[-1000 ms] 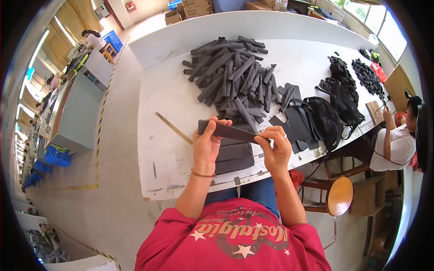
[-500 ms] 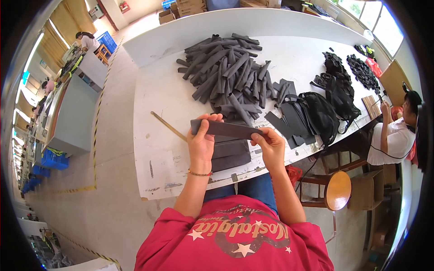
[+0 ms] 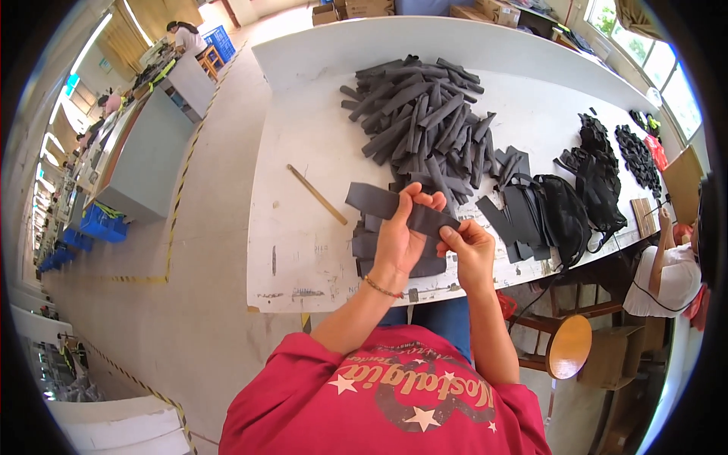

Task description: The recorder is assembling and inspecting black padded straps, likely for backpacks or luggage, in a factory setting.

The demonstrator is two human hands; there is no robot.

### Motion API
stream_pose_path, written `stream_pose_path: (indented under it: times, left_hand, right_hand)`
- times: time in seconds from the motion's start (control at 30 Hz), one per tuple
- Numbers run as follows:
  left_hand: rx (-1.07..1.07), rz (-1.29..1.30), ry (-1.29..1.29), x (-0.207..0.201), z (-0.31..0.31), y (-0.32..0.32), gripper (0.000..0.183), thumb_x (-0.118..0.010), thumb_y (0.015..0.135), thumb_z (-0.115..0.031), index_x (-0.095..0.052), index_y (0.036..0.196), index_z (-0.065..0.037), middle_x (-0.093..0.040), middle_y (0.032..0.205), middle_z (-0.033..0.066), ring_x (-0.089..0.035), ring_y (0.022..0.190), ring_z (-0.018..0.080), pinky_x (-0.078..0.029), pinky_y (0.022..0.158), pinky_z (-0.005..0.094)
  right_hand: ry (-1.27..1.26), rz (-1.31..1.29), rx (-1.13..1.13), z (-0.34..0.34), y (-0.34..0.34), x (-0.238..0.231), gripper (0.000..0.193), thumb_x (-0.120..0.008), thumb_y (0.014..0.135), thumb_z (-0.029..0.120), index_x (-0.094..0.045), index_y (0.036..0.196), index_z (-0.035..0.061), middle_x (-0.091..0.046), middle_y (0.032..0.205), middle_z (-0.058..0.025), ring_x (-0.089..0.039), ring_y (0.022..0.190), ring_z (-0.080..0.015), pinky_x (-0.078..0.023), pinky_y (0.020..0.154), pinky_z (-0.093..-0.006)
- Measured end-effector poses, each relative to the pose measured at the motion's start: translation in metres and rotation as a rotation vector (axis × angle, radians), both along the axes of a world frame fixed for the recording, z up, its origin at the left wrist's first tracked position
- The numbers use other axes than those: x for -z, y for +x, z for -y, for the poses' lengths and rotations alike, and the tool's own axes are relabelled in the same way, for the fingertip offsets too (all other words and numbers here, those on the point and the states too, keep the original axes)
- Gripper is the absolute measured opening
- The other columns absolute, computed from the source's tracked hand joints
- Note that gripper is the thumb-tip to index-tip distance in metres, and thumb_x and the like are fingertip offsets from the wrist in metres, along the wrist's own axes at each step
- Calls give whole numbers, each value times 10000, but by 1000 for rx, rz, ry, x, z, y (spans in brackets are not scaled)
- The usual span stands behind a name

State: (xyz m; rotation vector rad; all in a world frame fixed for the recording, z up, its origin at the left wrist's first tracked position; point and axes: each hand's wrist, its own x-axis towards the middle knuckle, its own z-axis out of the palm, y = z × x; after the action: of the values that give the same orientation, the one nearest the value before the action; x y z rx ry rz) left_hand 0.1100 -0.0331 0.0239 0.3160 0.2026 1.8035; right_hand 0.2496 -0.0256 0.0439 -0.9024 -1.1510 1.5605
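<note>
A dark grey fabric strip [image 3: 371,199] is stretched between my hands above the table's front edge. My left hand [image 3: 403,233] is closed round its middle, and the strip's left end sticks out past the thumb. At the right end my right hand [image 3: 470,249] pinches it between thumb and fingers. Beneath the hands lies a stack of dark flat fabric pieces [image 3: 365,244], partly covered by my left hand and the strip. Just beyond is a big heap of rolled or folded dark grey strips [image 3: 425,114].
A thin wooden stick [image 3: 318,196] lies on the white table [image 3: 292,250] at left. To the right are flat dark pieces [image 3: 523,220], a black bag [image 3: 563,216] and black heaps [image 3: 595,171]. A person [image 3: 663,277] sits at far right, near a wooden stool [image 3: 570,346].
My left hand has slid from the strip's left end toward its middle, closer to my right hand. The strip now tilts down to the right more steeply. The whole view has shifted.
</note>
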Motion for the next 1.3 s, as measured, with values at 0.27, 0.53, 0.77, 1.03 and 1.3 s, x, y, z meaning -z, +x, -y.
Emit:
stream_pose_path:
  times: [0.27, 0.53, 0.77, 1.03, 1.3]
  left_hand:
    - [-199, -531, -238, -22, 29, -63, 322, -619, 957, -250, -644, 1149, 7, -682, 1055, 112, -641, 955, 187, -520, 834, 305]
    - [-520, -1049, -551, 33, 51, -75, 196, -765, 827, -160, -727, 988, -55, -612, 767, -59, -449, 642, 31, -379, 577, 192]
    - [-1079, -2045, -265, 38, 1, -101, 121, -751, 803, -118, -706, 883, -40, -678, 801, 48, -558, 634, 113, -455, 606, 260]
    - [-200, -1742, -498, 25, -89, -39, 435, -767, 766, -415, -689, 734, 12, -655, 626, 137, -647, 578, 275, -507, 581, 360]
    - [-220, -1737, -412, 51, -120, -36, 327, -731, 814, -316, -699, 851, 7, -679, 716, 150, -655, 591, 276, -507, 546, 370]
  right_hand:
    - [-39, -12, -38, -24, 16, -9, 113, -717, 855, 68, -622, 816, 22, -612, 680, -31, -567, 559, -98, -451, 531, -229]
    - [51, 332, 74, -15, 2, 48, 209, -744, 832, 90, -629, 968, -20, -575, 744, 13, -493, 637, -48, -410, 585, -205]
    - [301, 731, 185, -51, -4, 69, 314, -759, 800, 153, -611, 1022, -12, -618, 794, -78, -547, 649, -164, -457, 626, -308]
    - [621, 1226, 444, -99, 81, 114, 159, -685, 841, 135, -624, 956, 43, -629, 910, -142, -607, 835, -309, -475, 704, -409]
    - [935, 1988, -65, -126, 78, 134, 174, -624, 778, 87, -665, 936, 27, -647, 932, -108, -610, 906, -238, -488, 759, -342]
